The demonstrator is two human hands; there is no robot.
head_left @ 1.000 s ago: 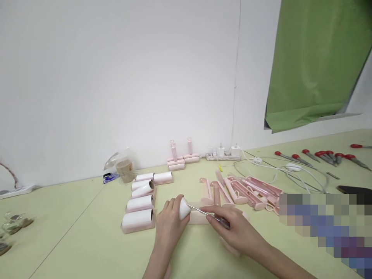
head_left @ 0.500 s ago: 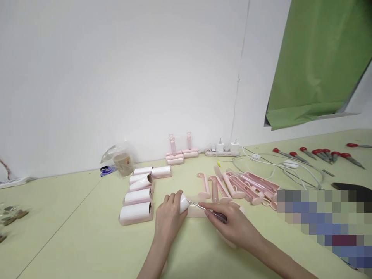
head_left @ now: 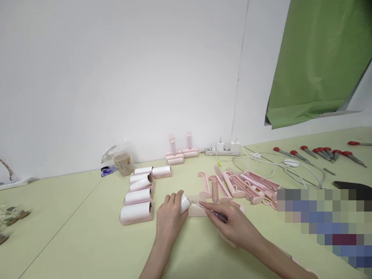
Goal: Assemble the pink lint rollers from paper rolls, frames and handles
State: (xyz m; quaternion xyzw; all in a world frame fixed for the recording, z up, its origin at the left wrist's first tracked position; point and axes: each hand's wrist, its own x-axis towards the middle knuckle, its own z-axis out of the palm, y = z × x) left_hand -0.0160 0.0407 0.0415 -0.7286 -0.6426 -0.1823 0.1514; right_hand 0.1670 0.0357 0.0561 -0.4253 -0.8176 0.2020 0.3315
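My left hand [head_left: 171, 212] is wrapped round a white lint roller refill [head_left: 185, 204], its end tilted up to the right. A slim metal tool with a dark handle [head_left: 218, 215] sits in my right hand [head_left: 236, 224], and its pointed tip touches or nearly touches the end of the roll. The fingers hide most of the roll. Behind the hands lies a pale pink case [head_left: 197, 210] on the table. Farther back on the right are loose pink lint roller parts [head_left: 232, 186], some of them handles and open covers.
White rolls on pink cases [head_left: 136, 213] stand in a column at left. Finished-looking pink rollers [head_left: 175, 157] rest against the wall. A power strip [head_left: 222, 152] with white cables, red-tipped grey tools [head_left: 322, 154], a tape roll [head_left: 123, 164] in plastic and a blurred-out patch at right surround the work area.
Both hands hold almost the same pose, with the tool tip still at the roll's end. The view has shifted very slightly.
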